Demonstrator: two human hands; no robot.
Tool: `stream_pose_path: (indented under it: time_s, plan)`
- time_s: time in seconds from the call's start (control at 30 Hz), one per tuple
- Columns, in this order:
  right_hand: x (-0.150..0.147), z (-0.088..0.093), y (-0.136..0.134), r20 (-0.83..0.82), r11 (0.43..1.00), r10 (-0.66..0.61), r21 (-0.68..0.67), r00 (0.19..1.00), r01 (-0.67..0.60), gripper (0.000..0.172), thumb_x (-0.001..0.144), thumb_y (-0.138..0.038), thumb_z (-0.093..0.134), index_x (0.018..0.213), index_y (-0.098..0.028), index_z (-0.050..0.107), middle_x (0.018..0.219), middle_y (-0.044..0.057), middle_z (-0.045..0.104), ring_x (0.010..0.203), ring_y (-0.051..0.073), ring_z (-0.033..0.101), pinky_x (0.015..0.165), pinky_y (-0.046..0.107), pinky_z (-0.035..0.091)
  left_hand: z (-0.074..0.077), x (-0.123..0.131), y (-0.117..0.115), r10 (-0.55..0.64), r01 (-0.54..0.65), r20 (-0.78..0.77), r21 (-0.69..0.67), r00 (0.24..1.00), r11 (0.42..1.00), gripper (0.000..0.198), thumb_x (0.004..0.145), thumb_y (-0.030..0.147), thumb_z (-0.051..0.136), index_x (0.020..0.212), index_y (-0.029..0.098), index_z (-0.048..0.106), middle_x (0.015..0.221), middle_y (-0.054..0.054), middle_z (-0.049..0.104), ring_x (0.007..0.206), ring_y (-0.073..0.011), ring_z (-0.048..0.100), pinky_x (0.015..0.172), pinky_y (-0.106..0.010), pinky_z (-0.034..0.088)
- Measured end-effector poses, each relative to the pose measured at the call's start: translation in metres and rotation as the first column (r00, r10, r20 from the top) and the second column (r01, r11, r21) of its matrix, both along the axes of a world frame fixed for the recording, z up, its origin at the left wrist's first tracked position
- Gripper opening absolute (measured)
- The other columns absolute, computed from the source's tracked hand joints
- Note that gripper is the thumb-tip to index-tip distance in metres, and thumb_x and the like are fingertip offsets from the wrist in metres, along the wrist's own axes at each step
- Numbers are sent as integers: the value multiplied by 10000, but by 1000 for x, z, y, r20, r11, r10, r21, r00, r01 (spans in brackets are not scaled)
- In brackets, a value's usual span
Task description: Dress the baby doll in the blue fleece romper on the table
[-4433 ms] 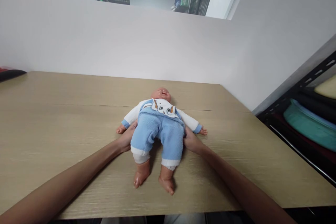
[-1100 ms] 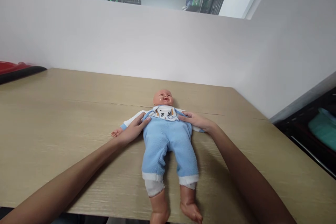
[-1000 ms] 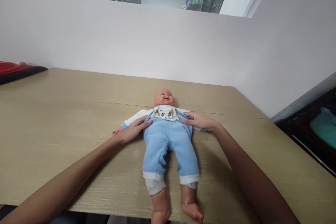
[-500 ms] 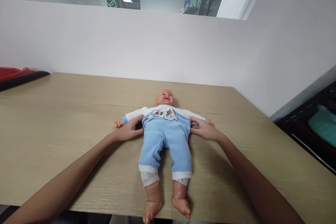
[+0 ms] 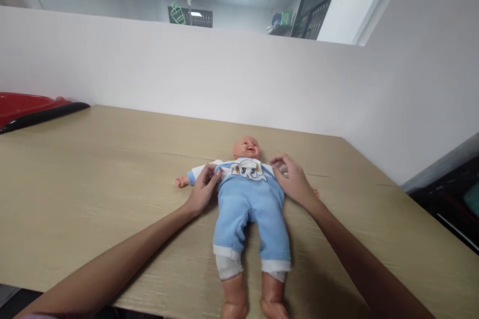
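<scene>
A baby doll [image 5: 247, 199] lies face up on the wooden table [image 5: 93, 174], head away from me, bare feet at the near edge. It wears a white long-sleeved top and light blue fleece dungarees [image 5: 250, 212] with an elephant patch on the bib. My left hand [image 5: 204, 190] pinches the dungarees' strap at the doll's left-side shoulder, fingers closed on the fabric. My right hand [image 5: 294, 182] pinches the other strap near the opposite shoulder and hides most of that sleeve.
A white partition wall [image 5: 187, 70] runs along the table's far edge and turns at the right. A red and black object [image 5: 30, 107] sits at the far left. A dark shelf rack [image 5: 449, 194] stands to the right.
Both hands have moved from the doll's waist up to the shoulder straps and closed on them. The view has shifted slightly, so the doll sits further right and nearer.
</scene>
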State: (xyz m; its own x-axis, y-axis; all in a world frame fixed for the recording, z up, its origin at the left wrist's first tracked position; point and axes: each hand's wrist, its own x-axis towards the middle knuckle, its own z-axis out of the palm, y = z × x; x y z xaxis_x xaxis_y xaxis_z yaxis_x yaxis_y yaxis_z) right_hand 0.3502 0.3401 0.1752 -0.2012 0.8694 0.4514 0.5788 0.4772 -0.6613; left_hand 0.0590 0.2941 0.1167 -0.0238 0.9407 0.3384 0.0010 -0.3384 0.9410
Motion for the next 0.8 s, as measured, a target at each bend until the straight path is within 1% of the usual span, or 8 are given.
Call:
stream_pose_path:
  time_s: [0.1, 0.17, 0.23, 0.37, 0.47, 0.57, 0.67, 0.8]
  plan:
    - [-52, 37, 25, 132, 966, 245, 55, 960, -254, 158, 965, -322, 597, 1071, -257, 694, 1108, 81, 760, 950, 259, 681, 911, 405, 519, -3, 1, -5, 33, -31, -32, 57, 999, 998, 405, 980, 641, 626, 1058, 244, 605, 938, -9, 591, 898, -210, 525, 853, -310, 428]
    - [-91, 55, 49, 263, 913, 400, -37, 878, -406, 167, 968, -284, 599, 1077, -246, 720, 1038, 61, 777, 925, 244, 694, 906, 390, 520, -4, 0, -9, 31, -25, -67, 91, 997, 996, 381, 990, 614, 629, 1073, 243, 602, 947, -8, 574, 889, -206, 506, 850, -314, 414]
    - [-133, 61, 72, 399, 838, 540, -173, 741, -517, 185, 949, -273, 648, 1105, -242, 742, 1095, 60, 785, 967, 241, 703, 904, 376, 524, -3, 0, -13, 0, 10, -92, 110, 996, 994, 369, 997, 600, 627, 1070, 240, 591, 933, -1, 540, 852, -196, 478, 822, -315, 401]
    - [-208, 42, 97, 593, 691, 700, -424, 398, -585, 481, 746, -249, 871, 1207, -231, 735, 1206, 66, 774, 1030, 249, 706, 867, 332, 534, -3, -2, -17, -43, 57, -126, 112, 991, 992, 392, 992, 620, 624, 1016, 231, 582, 851, 13, 473, 763, -183, 417, 730, -315, 366]
    - [-238, 23, 96, 650, 652, 716, -492, 255, -578, 589, 639, -203, 919, 1196, -228, 732, 1080, 38, 792, 940, 243, 704, 801, 312, 525, -4, -1, -18, -29, 45, -136, 118, 990, 992, 402, 996, 629, 613, 1007, 227, 600, 832, 5, 497, 757, -188, 440, 721, -323, 380]
    - [-235, 25, 92, 622, 613, 736, -447, 267, -652, 562, 750, -215, 830, 1289, -213, 673, 1149, 58, 772, 1008, 249, 686, 857, 327, 519, -5, 2, -18, -15, 30, -128, 113, 992, 993, 394, 1011, 616, 594, 1053, 225, 626, 850, -6, 550, 756, -189, 481, 716, -322, 412]
    - [-205, 47, 93, 455, 569, 791, -306, 408, -763, 512, 866, -258, 720, 1361, -222, 595, 1286, 66, 728, 1140, 249, 655, 965, 349, 502, -3, 3, -18, 16, 1, -118, 142, 993, 990, 385, 1019, 600, 594, 1081, 222, 641, 876, -16, 589, 766, -192, 512, 740, -326, 445]
    - [-151, 65, 87, 334, 655, 749, -245, 572, -715, 508, 860, -239, 693, 1355, -241, 580, 1300, 43, 716, 1180, 256, 654, 1017, 379, 489, -6, 1, -17, 40, -13, -89, 280, 995, 960, 360, 1039, 567, 586, 1076, 215, 651, 917, -42, 632, 800, -201, 545, 791, -349, 468]
